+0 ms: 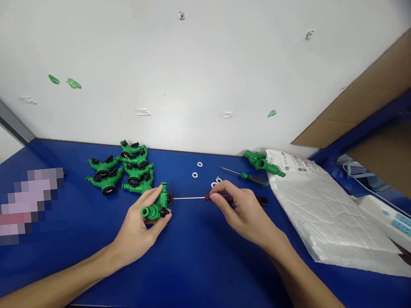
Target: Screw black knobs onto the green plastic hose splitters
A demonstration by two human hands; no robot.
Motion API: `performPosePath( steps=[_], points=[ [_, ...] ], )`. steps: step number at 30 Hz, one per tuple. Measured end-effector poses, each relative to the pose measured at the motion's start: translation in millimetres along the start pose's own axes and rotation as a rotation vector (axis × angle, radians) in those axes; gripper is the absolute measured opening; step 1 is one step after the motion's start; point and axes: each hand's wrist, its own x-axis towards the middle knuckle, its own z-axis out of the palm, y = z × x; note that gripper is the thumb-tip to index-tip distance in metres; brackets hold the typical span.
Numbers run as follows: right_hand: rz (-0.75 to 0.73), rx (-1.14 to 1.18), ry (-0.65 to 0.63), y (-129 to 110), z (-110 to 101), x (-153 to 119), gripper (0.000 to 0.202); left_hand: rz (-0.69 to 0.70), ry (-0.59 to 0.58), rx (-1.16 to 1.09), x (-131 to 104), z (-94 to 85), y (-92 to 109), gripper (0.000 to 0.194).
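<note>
Held in my left hand (137,227) is a green plastic hose splitter (163,196) with black parts, its fingers closed around the sides. My right hand (244,210) grips a screwdriver (191,198) by its dark handle with a red collar. The thin shaft points left, and its tip is at the black piece (171,198) on the splitter's right side; whether it is inserted I cannot tell. Just beyond my right fingers lie a few white rings (218,179). Two more white rings, one of them the nearer ring (195,175), lie farther back.
Several green splitters with black valves (107,180) stand at the back left. A green-handled screwdriver (254,178) and loose green splitters (260,161) lie at the back right, beside a white plastic bag (314,207) and a power strip (395,223). A white wall (169,71) borders the blue table (186,266).
</note>
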Motion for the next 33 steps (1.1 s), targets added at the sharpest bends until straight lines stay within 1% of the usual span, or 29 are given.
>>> performPosePath(
  steps=[3,5,7,9,11,12,14,16,19,22,24,26,27,29,31,33],
  points=[
    [-0.015,0.054,-0.04,-0.2,-3.9,-1.1,0.017,0.002,-0.014,-0.005,1.3,0.1,1.2,0.061],
    [-0.035,0.076,-0.022,1.3,-4.3,-0.6,0.013,-0.003,-0.013,-0.018,0.8,0.4,0.7,0.061],
    [-0.058,0.044,0.008,2.9,-2.6,0.7,0.011,0.005,0.0,-0.001,-1.1,0.9,-0.6,0.062],
    [-0.075,-0.046,0.034,3.4,-0.5,1.9,0.02,0.034,0.007,0.058,-3.7,1.4,-1.7,0.061],
    [-0.079,-0.114,0.027,2.4,-0.5,2.1,0.03,0.064,0.001,0.118,-5.5,2.0,-1.3,0.059],
    [-0.071,-0.115,0.013,1.5,-1.5,1.7,0.029,0.067,-0.006,0.125,-5.9,2.2,-0.5,0.058],
    [-0.041,-0.059,-0.029,0.0,-4.6,0.5,0.017,0.045,-0.017,0.093,-5.4,2.5,1.6,0.059],
    [-0.026,0.02,-0.067,-0.2,-7.0,-0.3,0.02,0.014,-0.022,0.049,-4.3,2.5,3.1,0.059],
    [-0.051,0.081,-0.038,2.1,-5.0,0.6,0.01,0.023,-0.003,0.06,-4.0,2.2,1.9,0.06],
    [-0.065,-0.005,0.011,3.2,0.7,2.7,0.017,0.048,0.03,0.095,-4.9,1.5,-0.7,0.061],
    [-0.063,-0.084,-0.014,1.6,2.1,3.1,0.026,0.044,0.045,0.095,-4.6,1.0,-0.5,0.061],
    [-0.044,-0.086,-0.038,-0.8,0.1,2.3,0.02,0.038,0.05,0.093,-3.7,0.7,1.6,0.06],
    [-0.034,-0.055,-0.047,-1.8,-1.9,1.7,0.016,0.045,0.048,0.1,-3.2,0.7,2.9,0.06],
    [-0.035,0.017,-0.055,-2.4,-5.9,0.9,0.016,0.067,0.028,0.114,-3.1,1.0,4.9,0.059],
    [-0.076,0.055,-0.036,-0.8,-7.9,1.1,0.01,0.08,-0.003,0.112,-4.2,1.7,5.2,0.058],
    [-0.119,0.046,-0.003,1.8,-6.7,1.6,0.01,0.066,-0.02,0.101,-6.0,2.3,3.9,0.059]
  ],
)
